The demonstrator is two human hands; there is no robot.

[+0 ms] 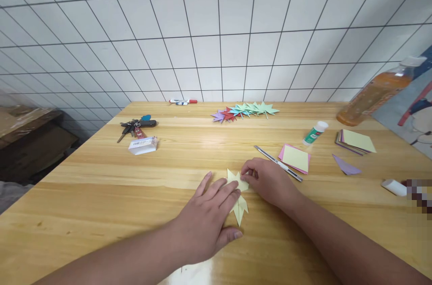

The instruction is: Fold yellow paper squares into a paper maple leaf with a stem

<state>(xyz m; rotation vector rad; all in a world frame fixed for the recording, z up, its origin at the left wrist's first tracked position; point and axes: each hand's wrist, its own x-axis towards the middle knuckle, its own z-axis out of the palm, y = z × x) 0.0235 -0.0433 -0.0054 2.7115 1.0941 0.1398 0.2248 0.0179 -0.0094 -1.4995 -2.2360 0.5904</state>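
Pressed pale-yellow folded paper (240,211) to bench (141,204) beneath left grip (209,222), with fingers extended, nothing clasped. Met paper's far right edge with right grip (270,181), with thumb and fingertips close together; could not tell whether pinched. Judged as positioning or creasing; seemed to call for steady left pressure, fine right-fingertip adjustment.

Left hand (212,215) lies spread; right hand (268,180) pinches.

Pale yellow folded paper (240,214) under the left hand (209,215), against a tan, streak-grained tabletop (111,199).
Beyond the hand, a paper row (249,109) runs lilac, red, turquoise and mint before a white wall (236,53) gridded in black.
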